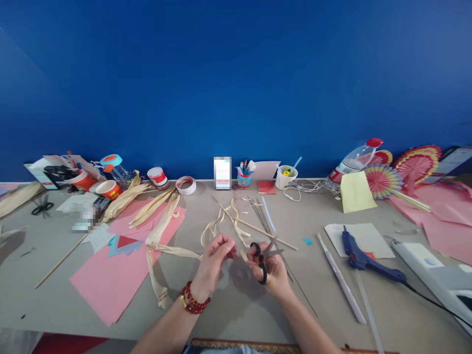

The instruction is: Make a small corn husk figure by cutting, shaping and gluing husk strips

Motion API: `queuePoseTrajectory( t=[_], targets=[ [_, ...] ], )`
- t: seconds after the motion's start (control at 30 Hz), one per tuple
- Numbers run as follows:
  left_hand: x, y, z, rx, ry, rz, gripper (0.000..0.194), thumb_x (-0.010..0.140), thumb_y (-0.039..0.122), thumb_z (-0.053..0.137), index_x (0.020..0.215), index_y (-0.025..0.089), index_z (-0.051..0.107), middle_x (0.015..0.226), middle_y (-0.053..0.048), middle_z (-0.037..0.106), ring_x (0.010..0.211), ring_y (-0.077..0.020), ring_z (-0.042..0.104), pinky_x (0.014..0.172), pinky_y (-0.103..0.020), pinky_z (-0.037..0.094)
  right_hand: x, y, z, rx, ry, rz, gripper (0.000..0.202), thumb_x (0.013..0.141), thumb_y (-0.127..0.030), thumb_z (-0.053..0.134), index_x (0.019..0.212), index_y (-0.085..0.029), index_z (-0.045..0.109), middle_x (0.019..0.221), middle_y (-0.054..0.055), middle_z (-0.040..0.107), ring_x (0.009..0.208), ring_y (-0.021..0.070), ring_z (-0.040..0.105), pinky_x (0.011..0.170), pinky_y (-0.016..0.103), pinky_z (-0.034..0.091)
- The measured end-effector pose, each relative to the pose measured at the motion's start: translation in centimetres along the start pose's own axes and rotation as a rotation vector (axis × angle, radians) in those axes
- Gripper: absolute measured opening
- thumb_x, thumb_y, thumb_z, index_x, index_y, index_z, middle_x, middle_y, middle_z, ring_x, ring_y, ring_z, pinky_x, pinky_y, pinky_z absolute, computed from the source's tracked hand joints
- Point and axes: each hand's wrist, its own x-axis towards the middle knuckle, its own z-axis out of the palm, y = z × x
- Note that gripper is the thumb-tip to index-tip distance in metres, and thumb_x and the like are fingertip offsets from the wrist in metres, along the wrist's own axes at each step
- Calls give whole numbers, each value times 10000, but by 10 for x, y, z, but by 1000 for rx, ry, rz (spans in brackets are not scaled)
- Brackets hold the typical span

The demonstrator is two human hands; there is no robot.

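Observation:
My left hand (217,255), with red beads at the wrist, is above the table at centre, its fingers curled together; what they pinch, if anything, is too small to make out. To its right, my right hand (269,268) holds black-handled scissors (262,273), the blades apart and pointing right. A short pale strip (244,255) sticks out at this hand's fingertips. Pale husk strips (236,228) and a thin stick (267,229) lie just beyond both hands. A knotted husk strip (177,250) stretches from the pink paper (114,280) to beside my left hand.
A blue glue gun (368,260) rests on white paper at right, beside a white-handled tool (342,280). Thin wires (300,290) lie right of my right hand. Tape (186,185), cups, a phone (222,173) and a bottle (354,162) line the blue wall. Dried husks (127,196) lie back left.

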Motion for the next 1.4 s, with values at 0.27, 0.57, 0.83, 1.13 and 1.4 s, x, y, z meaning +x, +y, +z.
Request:
queuePoseTrajectory(
  t=[0.27,0.57,0.83,1.13,1.4],
  targets=[
    [-4,-2,8,52,-84,-27,232,800,375,715,757,173,608,703,2,563,695,-138,509,707,-257,416,-4,4,0,-31,-2,-27,260,748,-378,754,863,-212,592,729,21,582,575,141,463,524,268,400],
    [-4,0,8,-15,5,-34,181,838,337,667,764,178,621,697,5,573,693,-141,529,718,-259,428,-7,11,2,17,-23,3,300,773,-443,734,870,-217,562,687,13,587,529,131,459,493,268,391],
    [-21,27,-10,109,82,42,211,900,376,602,796,198,648,754,-17,628,734,-161,557,719,-273,432,-11,15,1,-52,-79,-47,224,815,-417,697,876,-226,598,700,25,588,562,152,481,518,279,407],
    [46,71,-48,856,-75,237,173,837,315,604,728,201,677,715,-10,634,668,-168,547,627,-265,392,-12,9,7,-88,-137,-28,196,787,-362,714,858,-213,607,723,27,618,591,160,515,558,295,463],
    [103,54,-41,1243,-114,166,205,798,260,543,682,169,685,658,-19,663,608,-160,566,575,-254,359,-9,13,6,-32,-36,-53,261,766,-405,713,889,-204,601,744,28,634,608,155,555,552,265,478]
  ],
)
